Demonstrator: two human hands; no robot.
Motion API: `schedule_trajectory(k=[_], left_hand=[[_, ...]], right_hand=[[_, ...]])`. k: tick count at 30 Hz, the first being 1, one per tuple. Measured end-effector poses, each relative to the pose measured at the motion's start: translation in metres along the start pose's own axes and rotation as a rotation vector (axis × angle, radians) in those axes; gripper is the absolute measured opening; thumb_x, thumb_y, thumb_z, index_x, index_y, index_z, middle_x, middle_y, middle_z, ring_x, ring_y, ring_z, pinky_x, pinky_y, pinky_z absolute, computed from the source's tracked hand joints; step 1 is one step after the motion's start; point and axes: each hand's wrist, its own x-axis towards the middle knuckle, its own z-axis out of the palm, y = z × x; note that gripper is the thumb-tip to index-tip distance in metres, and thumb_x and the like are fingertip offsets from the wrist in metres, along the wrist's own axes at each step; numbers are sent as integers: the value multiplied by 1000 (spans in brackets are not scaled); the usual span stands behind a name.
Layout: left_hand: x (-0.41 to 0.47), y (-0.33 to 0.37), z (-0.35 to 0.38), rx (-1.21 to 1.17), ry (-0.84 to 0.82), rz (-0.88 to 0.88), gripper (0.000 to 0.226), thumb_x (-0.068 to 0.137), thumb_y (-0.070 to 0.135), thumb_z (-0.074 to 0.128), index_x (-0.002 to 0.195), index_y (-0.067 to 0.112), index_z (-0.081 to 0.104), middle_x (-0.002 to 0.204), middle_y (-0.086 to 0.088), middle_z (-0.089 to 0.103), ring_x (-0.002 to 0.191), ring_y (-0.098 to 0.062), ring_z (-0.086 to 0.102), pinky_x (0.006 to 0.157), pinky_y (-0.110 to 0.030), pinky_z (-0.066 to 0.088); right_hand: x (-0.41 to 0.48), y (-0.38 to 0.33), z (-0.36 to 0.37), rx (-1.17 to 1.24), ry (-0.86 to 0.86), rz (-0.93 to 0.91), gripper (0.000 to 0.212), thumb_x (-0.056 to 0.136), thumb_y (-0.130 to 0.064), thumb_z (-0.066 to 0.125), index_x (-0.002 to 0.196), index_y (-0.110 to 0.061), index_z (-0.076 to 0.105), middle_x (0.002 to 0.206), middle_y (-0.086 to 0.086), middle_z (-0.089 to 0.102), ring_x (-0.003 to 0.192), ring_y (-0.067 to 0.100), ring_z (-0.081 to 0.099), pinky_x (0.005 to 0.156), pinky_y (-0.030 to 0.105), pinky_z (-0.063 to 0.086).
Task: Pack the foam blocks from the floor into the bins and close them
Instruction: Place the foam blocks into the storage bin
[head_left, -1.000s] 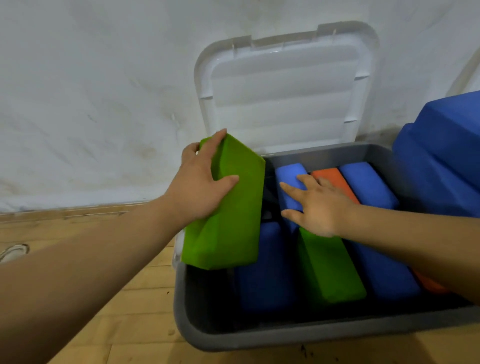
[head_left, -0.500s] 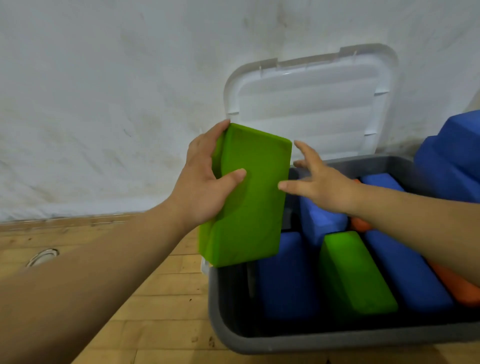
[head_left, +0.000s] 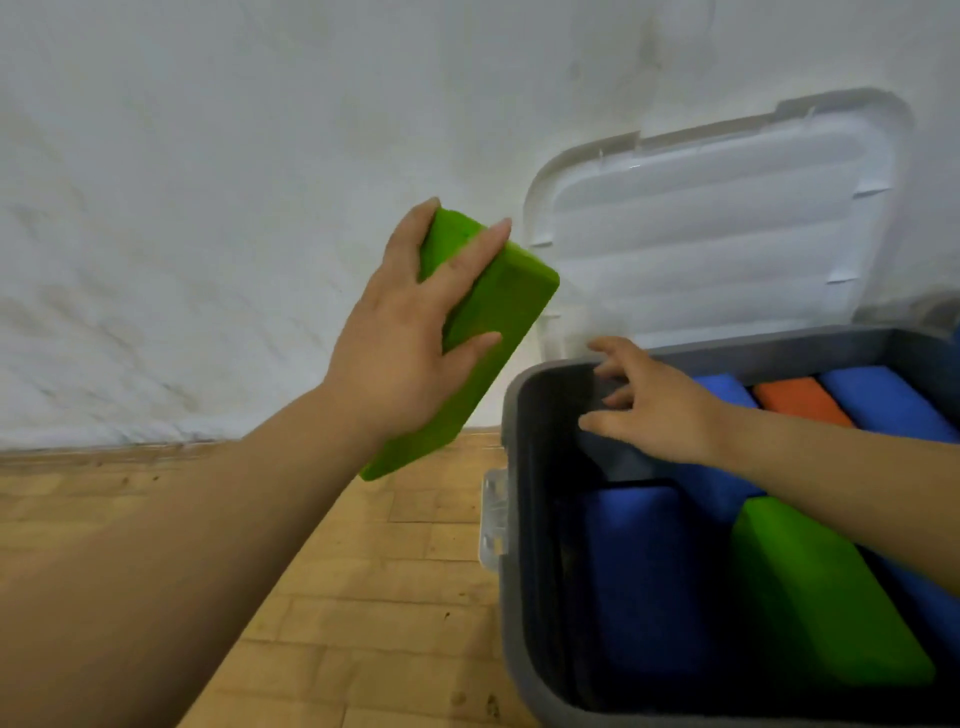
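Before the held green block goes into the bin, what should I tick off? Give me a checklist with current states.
1. Left hand grips the held green block: ok.
2. Lid open, leaning back: ok.
3. Held green block above the bin: not ok, mostly left of its rim, over the floor.
4. Free slot at the back-left corner: cannot tell, right hand covers it.
5. Right hand out of the drop path: not ok, it is inside the bin.
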Motion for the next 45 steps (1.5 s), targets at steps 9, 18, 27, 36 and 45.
schedule_trajectory(k=[9,18,27,36,45], left_hand=[[-22,-10,48,179,-242,37,77,90,61,55,153,58,10,166,-3,7,133,-35,44,107,-50,45],[-28,-11,55,143,-169,-7,70,93,61,52,153,56,16,164,-3,11,131,-37,45,106,-51,45],[-32,-20,57,58,-136,-47,71,94,59,57,154,54,19,164,0,11,136,-35,41,107,-52,45],[-33,-14,57,64,-115,-88,71,95,58,56,155,53,19,164,-1,11,136,-37,41,108,-53,45],[-27,-6,56,93,-132,-112,69,96,58,54,155,52,20,164,-3,13,137,-38,41,107,-55,44]], right_hand=[[25,61,70,-725,-629,325,113,82,-58,72,162,-23,-1,165,12,20,145,33,34,116,40,35],[31,89,87,-737,-670,406,104,88,-53,70,162,-23,3,165,13,18,148,35,27,118,44,30],[37,75,76,-711,-774,300,89,85,-43,74,159,-29,25,159,3,36,138,26,44,112,38,40],[30,36,30,-596,-840,133,73,91,-28,71,152,-47,35,149,-8,45,133,17,47,108,27,37],[-3,25,9,-462,-710,90,62,90,-39,74,146,-43,48,151,-12,47,135,9,44,109,19,32]])
